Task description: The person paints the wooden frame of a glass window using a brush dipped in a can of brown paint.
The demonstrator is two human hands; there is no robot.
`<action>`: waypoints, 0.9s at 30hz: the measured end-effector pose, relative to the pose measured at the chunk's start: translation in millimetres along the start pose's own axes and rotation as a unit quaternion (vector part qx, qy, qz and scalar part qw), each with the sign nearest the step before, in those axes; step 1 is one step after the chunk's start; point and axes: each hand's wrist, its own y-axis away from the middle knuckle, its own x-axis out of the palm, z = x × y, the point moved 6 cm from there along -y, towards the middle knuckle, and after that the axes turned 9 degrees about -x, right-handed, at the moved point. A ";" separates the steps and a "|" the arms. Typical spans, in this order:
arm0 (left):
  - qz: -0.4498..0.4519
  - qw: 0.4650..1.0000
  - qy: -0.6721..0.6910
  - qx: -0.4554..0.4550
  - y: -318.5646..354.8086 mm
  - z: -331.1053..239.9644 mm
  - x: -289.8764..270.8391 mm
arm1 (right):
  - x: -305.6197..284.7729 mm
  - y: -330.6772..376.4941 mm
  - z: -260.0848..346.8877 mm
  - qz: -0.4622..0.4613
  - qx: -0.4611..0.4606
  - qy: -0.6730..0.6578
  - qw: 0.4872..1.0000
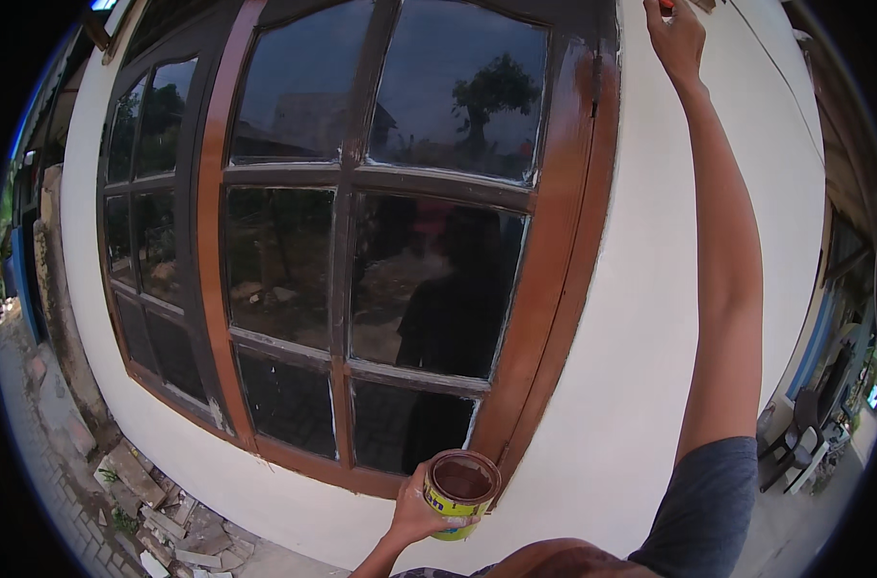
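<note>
My left hand [417, 515] grips a small open tin of brown paint [460, 493] with a yellow label, held low in front of the window's bottom right corner. My right arm stretches straight up, and my right hand [677, 40] closes on a thin red-handled tool [666, 6], mostly cut off by the picture's top edge, close to the upper right of the wooden window frame [563, 241]. The frame's right post shines with fresh reddish-brown coating; the inner bars look duller. The dark panes [438, 279] reflect a person, trees and sky.
White plastered wall [650, 337] surrounds the window. A second, darker window section [154, 241] lies to the left. Broken bricks and rubble [159, 511] lie along the wall's foot on brick paving. Dark chairs [809, 433] stand at the far right.
</note>
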 end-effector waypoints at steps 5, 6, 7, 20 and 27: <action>-0.011 0.999 0.040 0.025 -2.5 8.5 -2.6 | 16.5 -8.4 -17.5 0.024 -0.008 0.025 0.999; -0.009 0.998 0.052 0.020 -4.2 10.7 -2.6 | 20.5 -8.5 -22.0 0.034 -0.008 0.028 0.999; -0.005 0.998 0.054 0.020 -4.7 10.0 -2.4 | 23.0 -8.0 -25.9 0.044 -0.009 0.031 0.998; 0.010 1.000 0.004 0.007 -12.3 31.2 4.3 | 7.1 -1.8 3.6 0.116 0.020 0.046 0.992; 0.028 0.999 0.034 0.018 -12.1 27.3 13.9 | 33.5 -11.5 -33.2 0.115 -0.013 0.055 0.992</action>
